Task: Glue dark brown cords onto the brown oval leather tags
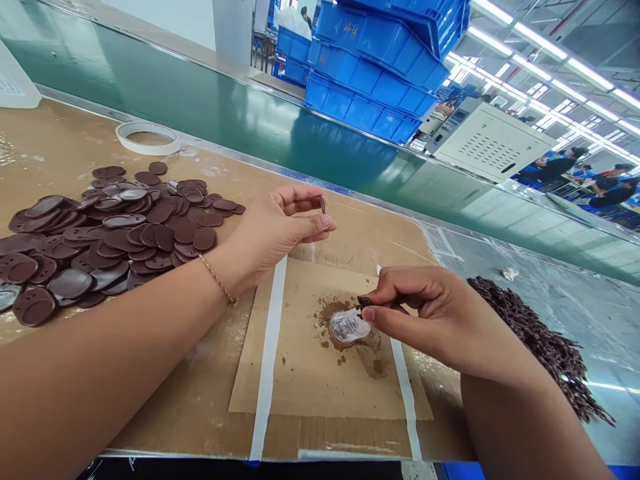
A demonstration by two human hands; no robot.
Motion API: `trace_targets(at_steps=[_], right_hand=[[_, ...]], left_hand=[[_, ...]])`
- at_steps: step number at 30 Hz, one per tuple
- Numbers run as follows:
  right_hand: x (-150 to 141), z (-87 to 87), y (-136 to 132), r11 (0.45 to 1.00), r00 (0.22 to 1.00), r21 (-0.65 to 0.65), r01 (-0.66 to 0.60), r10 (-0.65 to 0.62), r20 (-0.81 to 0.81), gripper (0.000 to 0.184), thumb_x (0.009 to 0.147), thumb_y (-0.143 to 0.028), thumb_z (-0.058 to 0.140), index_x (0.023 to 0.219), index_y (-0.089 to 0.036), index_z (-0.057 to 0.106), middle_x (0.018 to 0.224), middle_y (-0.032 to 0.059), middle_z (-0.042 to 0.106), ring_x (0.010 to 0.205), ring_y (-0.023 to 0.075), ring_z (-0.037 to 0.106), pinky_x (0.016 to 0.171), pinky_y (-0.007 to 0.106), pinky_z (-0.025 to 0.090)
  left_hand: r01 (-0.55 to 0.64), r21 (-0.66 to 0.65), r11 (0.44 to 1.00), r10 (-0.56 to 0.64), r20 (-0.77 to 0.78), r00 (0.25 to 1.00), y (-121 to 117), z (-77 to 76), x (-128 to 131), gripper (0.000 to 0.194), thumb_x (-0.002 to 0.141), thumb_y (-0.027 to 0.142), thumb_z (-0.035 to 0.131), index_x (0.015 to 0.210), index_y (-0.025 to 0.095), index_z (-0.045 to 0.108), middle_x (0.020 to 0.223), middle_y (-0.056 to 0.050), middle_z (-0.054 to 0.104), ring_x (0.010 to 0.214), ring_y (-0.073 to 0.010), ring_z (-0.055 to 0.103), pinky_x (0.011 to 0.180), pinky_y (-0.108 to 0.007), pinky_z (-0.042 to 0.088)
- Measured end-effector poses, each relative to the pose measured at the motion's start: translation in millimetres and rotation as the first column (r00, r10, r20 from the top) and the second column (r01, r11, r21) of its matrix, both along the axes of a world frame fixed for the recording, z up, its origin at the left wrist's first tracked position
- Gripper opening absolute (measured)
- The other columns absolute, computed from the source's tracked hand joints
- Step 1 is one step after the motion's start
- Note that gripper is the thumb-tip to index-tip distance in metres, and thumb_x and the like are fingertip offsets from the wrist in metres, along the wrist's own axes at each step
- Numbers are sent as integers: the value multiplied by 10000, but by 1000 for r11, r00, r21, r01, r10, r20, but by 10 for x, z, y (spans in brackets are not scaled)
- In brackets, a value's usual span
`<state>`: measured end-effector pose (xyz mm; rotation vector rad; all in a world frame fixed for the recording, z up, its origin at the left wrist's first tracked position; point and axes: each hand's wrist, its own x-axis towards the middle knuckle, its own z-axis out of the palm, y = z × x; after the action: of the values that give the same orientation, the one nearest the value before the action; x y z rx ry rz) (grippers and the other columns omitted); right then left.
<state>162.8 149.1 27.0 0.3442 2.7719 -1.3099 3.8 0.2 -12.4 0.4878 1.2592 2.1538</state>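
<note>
My left hand (280, 230) hovers above the cardboard work mat (300, 373), fingers pinched on a small dark flat piece (323, 204) held edge-on. My right hand (430, 313) is closed in a pinch on a tiny dark bit (364, 301), just over a shiny silver blob (347, 327) that lies on a brown-stained patch of the mat. A heap of brown oval discs (105, 233) lies to the left of my left hand.
A roll of white tape (148, 139) lies behind the discs. A pile of dark thin strips (540, 340) sits at the right. A green conveyor belt (250, 120) runs behind the bench, with blue crates (380, 60) and a white machine box (490, 140) beyond. People sit far right.
</note>
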Motion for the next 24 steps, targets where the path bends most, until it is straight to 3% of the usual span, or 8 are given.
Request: trace_targets(at_steps=[5,12,17,24], right_hand=[[-8,-8,108,948,939,-310,74,-170,-298,110,690,-196,799,660,-199,693,635,-3,630,549,95,508,468,207,369],[-69,-31,144,788,926,-600,135,-316,-207,167,666,-271,824,672,-178,685,587,-7,633,447,92,513,425,218,391],[-48,-9,152,742,917,-663,100,-328,-228,159,700,-278,827,728,-175,709,640,3,677,474,86,550,460,208,434],[-26,-10,146,746,913,-663,68,-314,-259,143,719,-274,805,734,-169,709,660,3,647,507,94,554,474,219,427]], left_hand=[[2,-6,1000,-2,-26,1000,-19,1,12,350,750,69,767,1075,142,662,1026,-53,690,855,-154,710,869,-325,609],[144,-39,989,-145,-21,989,-29,48,114,380,760,179,811,1114,174,672,1081,-45,709,885,-167,739,858,-270,616],[249,-74,966,-249,14,969,-33,101,234,460,703,224,872,1121,212,680,1086,-28,743,929,-182,751,830,-185,607],[306,-71,949,-305,32,952,-33,101,303,428,693,214,881,1081,244,702,960,-6,788,879,-142,756,807,-138,592]])
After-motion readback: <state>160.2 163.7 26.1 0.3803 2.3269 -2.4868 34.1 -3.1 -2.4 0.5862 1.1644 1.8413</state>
